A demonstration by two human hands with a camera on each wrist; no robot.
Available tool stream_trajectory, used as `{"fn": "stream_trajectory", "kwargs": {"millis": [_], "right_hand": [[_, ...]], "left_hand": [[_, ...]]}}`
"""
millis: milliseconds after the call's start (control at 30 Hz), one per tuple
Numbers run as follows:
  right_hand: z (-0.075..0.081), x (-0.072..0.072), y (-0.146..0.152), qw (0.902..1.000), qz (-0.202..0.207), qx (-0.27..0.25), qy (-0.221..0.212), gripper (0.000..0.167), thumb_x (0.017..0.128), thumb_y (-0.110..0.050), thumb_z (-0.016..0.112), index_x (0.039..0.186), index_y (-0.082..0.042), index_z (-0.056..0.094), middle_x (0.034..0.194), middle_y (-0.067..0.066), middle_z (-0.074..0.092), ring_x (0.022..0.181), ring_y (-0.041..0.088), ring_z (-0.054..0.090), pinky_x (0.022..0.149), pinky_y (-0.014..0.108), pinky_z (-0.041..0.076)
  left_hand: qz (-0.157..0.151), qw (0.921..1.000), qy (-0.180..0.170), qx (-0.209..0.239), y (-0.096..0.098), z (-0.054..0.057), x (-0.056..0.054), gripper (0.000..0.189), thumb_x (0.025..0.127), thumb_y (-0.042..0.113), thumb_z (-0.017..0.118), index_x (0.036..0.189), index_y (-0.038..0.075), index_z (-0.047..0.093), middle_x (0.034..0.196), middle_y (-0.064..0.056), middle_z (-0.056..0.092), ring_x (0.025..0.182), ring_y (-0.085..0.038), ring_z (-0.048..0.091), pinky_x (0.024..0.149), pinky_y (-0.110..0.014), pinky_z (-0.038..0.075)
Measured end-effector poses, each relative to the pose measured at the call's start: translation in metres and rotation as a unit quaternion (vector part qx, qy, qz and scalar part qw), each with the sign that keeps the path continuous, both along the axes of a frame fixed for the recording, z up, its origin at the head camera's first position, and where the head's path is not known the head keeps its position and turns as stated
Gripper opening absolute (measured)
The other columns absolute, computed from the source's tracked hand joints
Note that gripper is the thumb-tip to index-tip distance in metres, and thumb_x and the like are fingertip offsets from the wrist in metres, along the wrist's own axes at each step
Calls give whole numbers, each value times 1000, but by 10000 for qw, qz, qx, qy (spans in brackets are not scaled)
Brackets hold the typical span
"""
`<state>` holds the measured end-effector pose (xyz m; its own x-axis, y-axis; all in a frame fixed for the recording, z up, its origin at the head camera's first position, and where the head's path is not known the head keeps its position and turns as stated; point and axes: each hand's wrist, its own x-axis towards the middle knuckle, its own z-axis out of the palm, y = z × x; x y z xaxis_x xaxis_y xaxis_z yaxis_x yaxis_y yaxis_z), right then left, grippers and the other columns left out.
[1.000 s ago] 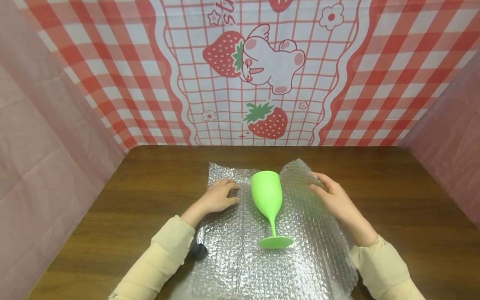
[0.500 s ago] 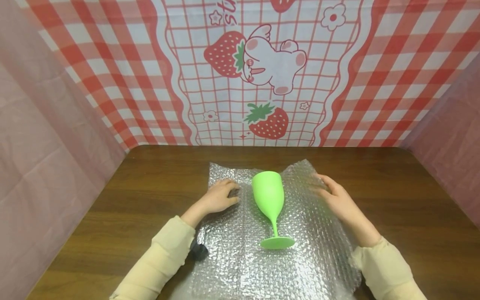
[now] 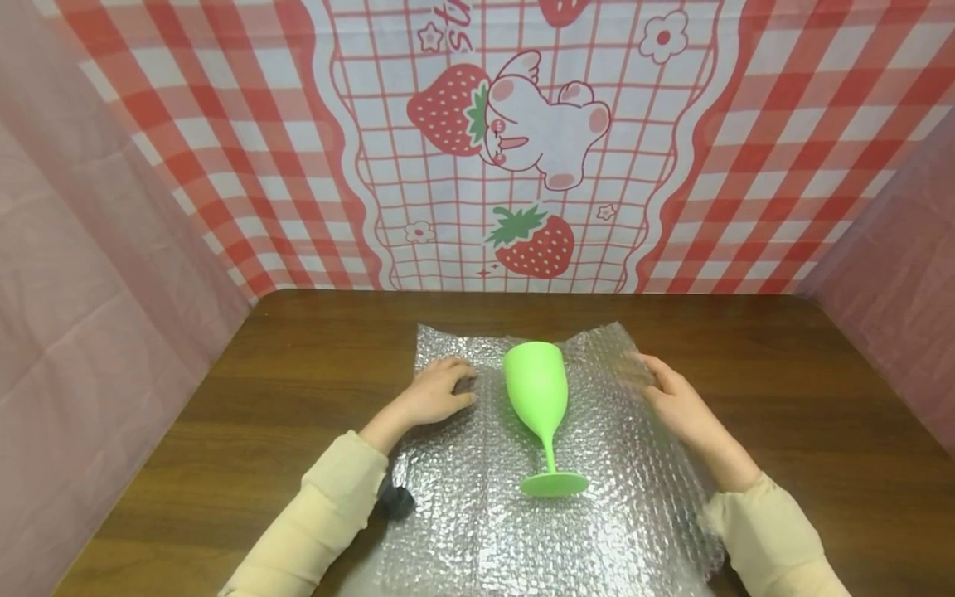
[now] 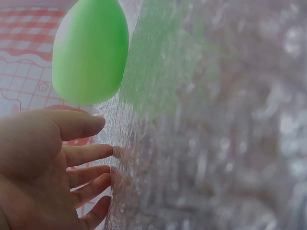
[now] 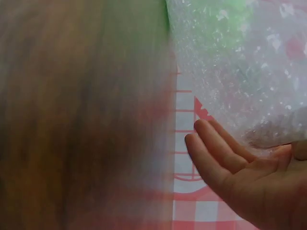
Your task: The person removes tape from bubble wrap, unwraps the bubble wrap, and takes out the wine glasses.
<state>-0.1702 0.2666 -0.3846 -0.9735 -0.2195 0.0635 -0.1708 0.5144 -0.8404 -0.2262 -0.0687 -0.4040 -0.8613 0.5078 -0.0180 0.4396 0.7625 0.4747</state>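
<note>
A light green plastic goblet lies on its side on a sheet of bubble wrap, rim toward the back and foot toward me. At the sheet's left part rests my left hand, fingers relaxed, beside the goblet's bowl but apart from it. In the left wrist view its fingertips touch the bubble wrap. My right hand pinches the sheet's right edge, which is lifted off the table. The right wrist view shows the bubble wrap between the thumb and fingers of that hand.
The brown wooden table extends on both sides of the sheet. A small black object sits by my left cuff. Behind the table hangs a red-and-white checked cloth with strawberries. Pink cloth hangs at the sides.
My right hand has moved slightly right and down, drawing the sheet's right edge outward and lower. The goblet has shifted a little to the right. My left hand has stayed put.
</note>
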Motion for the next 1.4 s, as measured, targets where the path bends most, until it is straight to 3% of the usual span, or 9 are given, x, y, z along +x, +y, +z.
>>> {"fn": "stream_trajectory", "kwargs": {"millis": [200, 300, 433, 500, 600, 767, 933, 1100, 1400], "right_hand": [[-3, 0, 3, 9997, -64, 217, 71, 49, 88, 7, 32, 137, 8, 26, 132, 34, 38, 111, 44, 50, 67, 25, 46], [-3, 1, 4, 9988, -224, 441, -24, 50, 89, 4, 34, 138, 5, 26, 131, 33, 40, 86, 35, 60, 51, 23, 42], [0, 5, 5, 9933, -474, 1052, -97, 53, 91, -6, 40, 140, 2, 23, 133, 32, 37, 90, 36, 56, 70, 43, 50], [2, 6, 6, 9903, -468, 1310, 35, 57, 91, -10, 44, 141, 3, 19, 134, 34, 36, 114, 46, 44, 86, 56, 42], [4, 5, 7, 9851, -351, 1650, 321, 68, 87, -7, 50, 142, 6, 12, 138, 36, 27, 123, 51, 30, 97, 62, 29], [3, 3, 8, 9738, -166, 2140, 746, 77, 81, -2, 53, 141, 10, 6, 144, 34, 6, 127, 53, 16, 98, 65, 22], [0, 4, 9, 9621, 95, 2538, 993, 69, 83, -2, 52, 140, 10, 16, 150, 22, -5, 133, 48, 6, 99, 66, 20], [-2, 5, 10, 9529, 265, 2863, 967, 58, 87, -7, 49, 138, 10, 26, 150, 22, 2, 137, 39, 0, 100, 67, 16], [-8, 4, 17, 9501, 387, 2964, 888, 58, 87, -13, 54, 133, 14, 31, 141, 34, 21, 130, 51, 15, 101, 64, 18]], "left_hand": [[-3, 10000, -14, 23, 0, 0, 1, 43, 86, 27, 58, 124, 7, 53, 135, -13, 44, 125, -32, 37, 104, -53, 26], [-13, 10000, -7, 5, 0, 0, 1, 43, 86, 27, 58, 125, 7, 53, 135, -13, 44, 124, -33, 37, 104, -53, 26], [-19, 10000, -39, -60, 0, -1, 1, 45, 86, 28, 58, 126, 8, 52, 136, -13, 43, 125, -32, 37, 104, -54, 26], [-32, 9999, -29, -101, 0, -1, 0, 45, 86, 28, 59, 126, 7, 52, 136, -14, 43, 125, -33, 37, 105, -54, 25], [-58, 9998, 4, -202, 0, 0, 0, 49, 83, 27, 62, 126, 7, 52, 137, -14, 42, 126, -34, 35, 106, -54, 24], [-99, 9993, 12, -349, 0, 0, -1, 55, 79, 27, 67, 128, 8, 50, 138, -14, 41, 128, -33, 33, 107, -53, 21], [-86, 9994, 3, -333, 1, -1, -1, 56, 78, 26, 68, 128, 9, 50, 139, -13, 40, 129, -33, 32, 108, -53, 19], [-99, 9996, 1, -270, 0, -1, 0, 56, 77, 25, 69, 128, 8, 51, 138, -13, 41, 129, -33, 33, 108, -54, 20], [-157, 9996, -51, -209, -1, 1, 0, 58, 77, 25, 69, 128, 8, 50, 138, -15, 40, 128, -35, 33, 107, -54, 20]]}}
